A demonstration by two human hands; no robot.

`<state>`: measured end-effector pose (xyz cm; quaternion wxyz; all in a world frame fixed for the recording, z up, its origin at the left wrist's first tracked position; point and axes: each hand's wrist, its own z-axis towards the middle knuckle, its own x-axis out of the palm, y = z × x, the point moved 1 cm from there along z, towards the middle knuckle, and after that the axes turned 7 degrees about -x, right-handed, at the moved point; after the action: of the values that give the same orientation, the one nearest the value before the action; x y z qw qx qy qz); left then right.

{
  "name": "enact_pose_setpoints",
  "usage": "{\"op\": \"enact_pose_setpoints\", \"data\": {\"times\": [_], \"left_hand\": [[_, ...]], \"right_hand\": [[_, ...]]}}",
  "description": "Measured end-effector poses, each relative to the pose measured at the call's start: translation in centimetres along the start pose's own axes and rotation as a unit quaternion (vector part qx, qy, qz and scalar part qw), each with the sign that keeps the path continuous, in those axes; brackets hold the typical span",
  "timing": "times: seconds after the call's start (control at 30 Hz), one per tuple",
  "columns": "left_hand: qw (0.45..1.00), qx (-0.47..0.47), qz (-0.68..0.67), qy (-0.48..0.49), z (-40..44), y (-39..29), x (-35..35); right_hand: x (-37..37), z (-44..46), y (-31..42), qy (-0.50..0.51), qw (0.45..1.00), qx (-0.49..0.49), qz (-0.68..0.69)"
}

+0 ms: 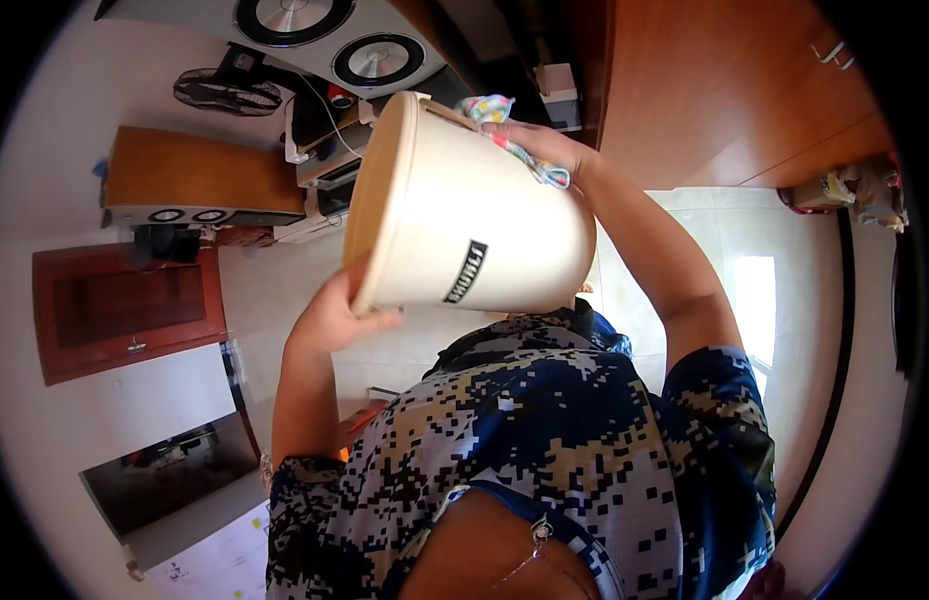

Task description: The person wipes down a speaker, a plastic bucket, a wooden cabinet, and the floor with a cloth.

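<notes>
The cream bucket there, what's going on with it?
A person in a camouflage-patterned top is holding the cream bucket up in front of them, tipped on its side with its mouth to their left. The left hand grips the bucket's rim, while the right hand holds a colourful patterned cloth against its outer side.

Home (tiled floor (685,240)), speakers (380,60), fan (228,93), cabinet (130,308)

Both arms reaching forward, left hand (340,312) gripping — thumb (382,320) outstretched — right hand (540,145) farther out, fingers partly hidden
</notes>
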<state>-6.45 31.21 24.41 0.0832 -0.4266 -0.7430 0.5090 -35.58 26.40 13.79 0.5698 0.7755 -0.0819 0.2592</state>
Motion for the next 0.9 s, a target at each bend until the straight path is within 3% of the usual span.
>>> {"op": "enact_pose_setpoints", "data": {"times": [0.13, 0.2, 0.23, 0.3, 0.33, 0.37, 0.4, 0.5, 0.53, 0.6, 0.7, 0.8, 0.9], "left_hand": [[0.975, 0.056, -0.114, 0.182, 0.4, -0.1, 1.3], [0.948, 0.107, -0.16, 0.252, 0.6, 0.1, 2.3], [0.936, 0.136, -0.252, 0.206, 0.3, -0.8, 3.7], [0.909, -0.01, -0.399, 0.118, 0.0, -3.6, 4.3], [0.879, -0.084, -0.465, 0.071, -0.1, -4.7, 4.5], [0.919, -0.069, -0.38, 0.073, 0.6, -5.7, 4.6], [0.921, -0.073, -0.377, 0.06, 1.1, -5.3, 4.4], [0.915, -0.071, -0.397, 0.022, 3.3, -1.4, 3.4], [0.914, -0.048, -0.401, 0.043, 3.9, -0.5, 3.3], [0.926, -0.012, -0.372, 0.061, 3.9, -0.2, 3.9], [0.96, 0.048, -0.257, 0.1, 4.2, 1.1, 4.2], [0.926, 0.003, -0.359, 0.12, 4.0, -0.2, 4.6], [0.928, 0.005, -0.362, 0.085, 3.7, -0.4, 4.1]], "right_hand": [[0.5, -0.1, -1.3, 0.056, 0.989, -0.097, -0.1], [1.5, -0.7, -1.7, 0.051, 0.975, -0.09, -0.198], [2.2, -1.6, -0.8, 0.064, 0.97, -0.1, -0.213], [3.9, -2.7, 0.4, 0.074, 0.933, -0.136, -0.324], [5.1, -3.4, 1.0, 0.039, 0.865, -0.222, -0.447], [6.4, -4.2, 1.0, -0.013, 0.857, -0.217, -0.467], [7.8, -5.1, 0.8, -0.064, 0.845, -0.213, -0.486], [10.5, -7.9, -2.7, -0.066, 0.716, -0.469, -0.513], [11.3, -8.5, -3.8, -0.023, 0.706, -0.493, -0.507], [11.0, -8.3, -4.0, -0.024, 0.728, -0.474, -0.494], [10.3, -5.9, -1.6, -0.084, 0.697, -0.476, -0.529], [9.2, -3.2, -0.7, 0.003, 0.735, -0.466, -0.492], [9.3, -2.7, -0.1, -0.026, 0.725, -0.486, -0.486]]}}
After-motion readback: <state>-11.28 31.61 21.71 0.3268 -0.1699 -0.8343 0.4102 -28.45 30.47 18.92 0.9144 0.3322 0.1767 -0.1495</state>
